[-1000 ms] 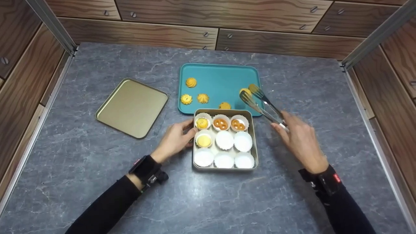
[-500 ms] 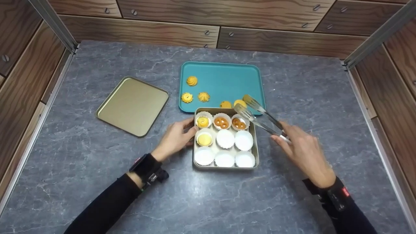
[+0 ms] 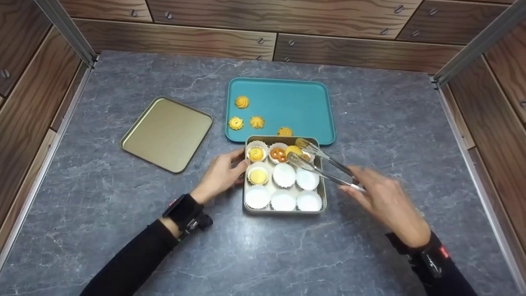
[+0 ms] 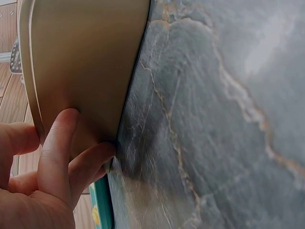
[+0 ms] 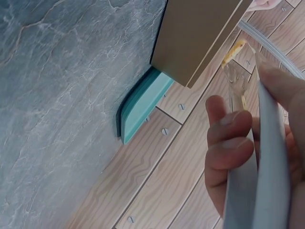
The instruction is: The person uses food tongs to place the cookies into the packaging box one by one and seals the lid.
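Note:
My right hand grips metal tongs, with its fingers curled round the handles in the right wrist view. Between the tong tips is a round yellow cookie, over the top row of a gold square tin. My left hand rests its thumb and fingers against the tin's left outer wall, as the left wrist view shows. White paper cups line the tin. One top cup holds a yellow piped cookie, another a pretzel; a plain yellow cookie lies below.
Behind the tin stands a teal tray with several cookies on its left and front. A gold square lid lies at the left on the grey marbled table. Wood-patterned walls enclose the back and sides.
The tongs have taken the round yellow cookie from the teal tray's right side, across its front edge, to over the tin. The left hand stays at the tin's wall.

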Tool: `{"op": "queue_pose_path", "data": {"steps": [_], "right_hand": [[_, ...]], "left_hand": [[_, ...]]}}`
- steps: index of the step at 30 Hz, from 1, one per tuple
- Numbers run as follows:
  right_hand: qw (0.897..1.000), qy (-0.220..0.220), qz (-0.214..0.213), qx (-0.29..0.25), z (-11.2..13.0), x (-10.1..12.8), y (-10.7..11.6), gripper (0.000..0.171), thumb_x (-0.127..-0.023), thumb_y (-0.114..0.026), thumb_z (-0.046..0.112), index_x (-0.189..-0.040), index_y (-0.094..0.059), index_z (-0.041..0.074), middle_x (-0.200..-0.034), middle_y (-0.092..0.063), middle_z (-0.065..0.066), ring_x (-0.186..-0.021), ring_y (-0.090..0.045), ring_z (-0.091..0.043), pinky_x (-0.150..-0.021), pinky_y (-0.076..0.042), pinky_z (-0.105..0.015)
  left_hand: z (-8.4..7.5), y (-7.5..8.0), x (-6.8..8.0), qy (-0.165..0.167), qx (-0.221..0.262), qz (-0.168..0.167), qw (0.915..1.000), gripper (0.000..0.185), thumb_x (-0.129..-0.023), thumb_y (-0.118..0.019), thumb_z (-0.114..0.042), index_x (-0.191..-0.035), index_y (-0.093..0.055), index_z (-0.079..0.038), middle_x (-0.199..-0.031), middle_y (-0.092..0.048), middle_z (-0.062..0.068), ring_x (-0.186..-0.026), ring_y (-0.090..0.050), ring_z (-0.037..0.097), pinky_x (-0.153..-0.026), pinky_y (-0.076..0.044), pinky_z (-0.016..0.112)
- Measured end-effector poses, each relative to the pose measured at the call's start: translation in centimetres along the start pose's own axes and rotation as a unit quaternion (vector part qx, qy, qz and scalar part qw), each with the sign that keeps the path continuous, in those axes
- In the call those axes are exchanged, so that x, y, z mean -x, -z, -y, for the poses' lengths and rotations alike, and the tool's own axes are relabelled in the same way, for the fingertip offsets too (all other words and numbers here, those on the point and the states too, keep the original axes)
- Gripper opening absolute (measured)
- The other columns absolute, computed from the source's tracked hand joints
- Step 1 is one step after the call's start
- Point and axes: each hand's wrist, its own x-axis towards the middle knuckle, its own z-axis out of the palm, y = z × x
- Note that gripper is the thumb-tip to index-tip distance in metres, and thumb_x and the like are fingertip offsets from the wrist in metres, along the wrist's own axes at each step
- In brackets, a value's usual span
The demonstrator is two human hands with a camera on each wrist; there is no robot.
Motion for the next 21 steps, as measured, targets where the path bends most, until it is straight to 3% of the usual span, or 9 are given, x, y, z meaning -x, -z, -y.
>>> {"op": "queue_pose_path", "data": {"steps": [15, 21], "right_hand": [[0.997, -0.005, 0.079, 0.025, 0.71, 0.74, -0.1, 0.055, -0.088, -0.083, 0.029, -0.135, -0.066, 0.006, -0.096, -0.074, -0.009, -0.062, -0.064, -0.011, -0.05, -0.056, -0.021], [0.995, 0.011, 0.086, 0.04, 0.83, 0.77, -0.32, 0.055, -0.089, -0.083, 0.032, -0.134, -0.066, 0.006, -0.101, -0.074, -0.012, -0.062, -0.066, -0.013, -0.051, -0.059, -0.023]], "left_hand": [[0.22, -0.04, -0.14, -0.006, -0.013, -0.006, 0.9999, 0.058, -0.105, -0.063, -0.021, -0.156, -0.041, -0.004, -0.15, -0.054, 0.02, -0.076, -0.073, 0.019, -0.067, -0.066, 0.033], [0.2, -0.1, -0.15, -0.002, -0.006, -0.003, 1.0, 0.058, -0.105, -0.063, -0.021, -0.156, -0.041, -0.004, -0.15, -0.054, 0.02, -0.08, -0.074, 0.018, -0.069, -0.066, 0.032]]}}
